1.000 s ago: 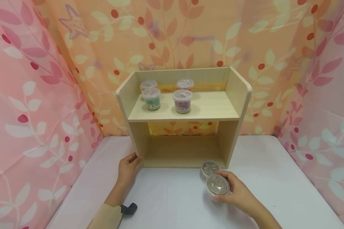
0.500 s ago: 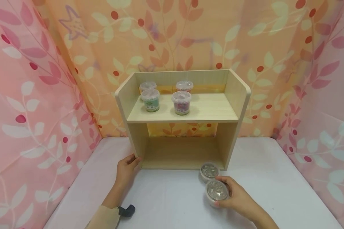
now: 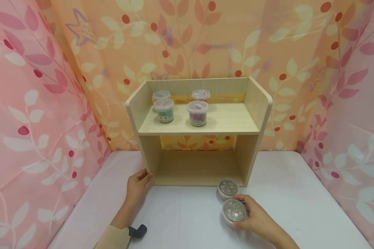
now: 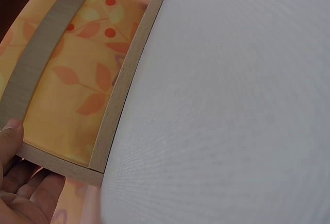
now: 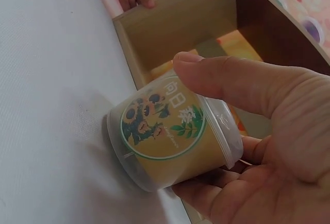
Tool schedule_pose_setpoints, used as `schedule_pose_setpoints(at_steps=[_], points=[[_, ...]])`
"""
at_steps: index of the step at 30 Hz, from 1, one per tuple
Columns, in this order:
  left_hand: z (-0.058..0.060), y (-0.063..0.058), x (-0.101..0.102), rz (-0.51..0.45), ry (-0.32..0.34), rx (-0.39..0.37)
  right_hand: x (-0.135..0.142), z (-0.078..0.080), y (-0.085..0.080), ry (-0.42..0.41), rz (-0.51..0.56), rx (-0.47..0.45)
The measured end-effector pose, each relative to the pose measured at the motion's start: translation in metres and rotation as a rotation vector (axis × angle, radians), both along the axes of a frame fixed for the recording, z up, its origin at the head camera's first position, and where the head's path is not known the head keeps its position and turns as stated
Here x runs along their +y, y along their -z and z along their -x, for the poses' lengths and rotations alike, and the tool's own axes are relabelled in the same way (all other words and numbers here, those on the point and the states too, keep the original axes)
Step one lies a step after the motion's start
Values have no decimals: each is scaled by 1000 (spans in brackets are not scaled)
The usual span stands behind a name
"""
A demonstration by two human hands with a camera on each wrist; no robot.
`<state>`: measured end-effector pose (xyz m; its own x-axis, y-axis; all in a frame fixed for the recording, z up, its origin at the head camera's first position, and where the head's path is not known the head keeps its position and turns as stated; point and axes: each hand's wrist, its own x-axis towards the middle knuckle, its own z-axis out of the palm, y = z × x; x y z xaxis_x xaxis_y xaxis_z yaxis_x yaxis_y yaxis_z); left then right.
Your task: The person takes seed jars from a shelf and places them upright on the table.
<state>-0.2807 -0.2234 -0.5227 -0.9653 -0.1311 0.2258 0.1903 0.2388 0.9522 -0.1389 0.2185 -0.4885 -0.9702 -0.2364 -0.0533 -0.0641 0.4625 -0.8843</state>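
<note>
My right hand [image 3: 257,219] holds a clear plastic tub [image 3: 234,210] with a silvery-looking lid, thumb and fingers on opposite sides. In the right wrist view this tub [image 5: 162,131] shows a round sunflower label and yellowish contents. Just behind it a second, similar tub [image 3: 228,186] stands at the lower right front of the wooden shelf [image 3: 230,116]. My left hand [image 3: 137,185] pinches the shelf's lower left side panel. The left wrist view shows its thumb [image 4: 11,134] on one face of the panel and curled fingers beyond.
On the upper shelf stand several lidded tubs, including a green-labelled tub [image 3: 165,112] and a purple-red tub [image 3: 198,116]. A white cloth [image 3: 180,214] covers the table. Floral curtains [image 3: 187,41] enclose the back and sides.
My right hand has drawn its tub slightly toward me, away from the second tub. The left hand stays on the shelf panel. The head view has tilted a little.
</note>
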Motion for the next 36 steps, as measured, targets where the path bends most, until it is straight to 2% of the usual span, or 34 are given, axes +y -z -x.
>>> schedule_pose_setpoints(at_steps=[15, 16, 22, 24, 36], points=[[-1, 0, 0, -4, 5, -5, -3, -2, 1, -13, -20, -2], [-4, -5, 1, -3, 7, -15, -3, -2, 1, -14, -20, -4], [-3, -7, 2, -2, -2, -25, -3, -1, 1, -17, -21, -4], [0, -2, 0, 1, -5, -9, -3, 0, 2, -23, -10, -6], [-1, -1, -2, -6, 14, -3, 0, 1, 6, -52, 6, 2]])
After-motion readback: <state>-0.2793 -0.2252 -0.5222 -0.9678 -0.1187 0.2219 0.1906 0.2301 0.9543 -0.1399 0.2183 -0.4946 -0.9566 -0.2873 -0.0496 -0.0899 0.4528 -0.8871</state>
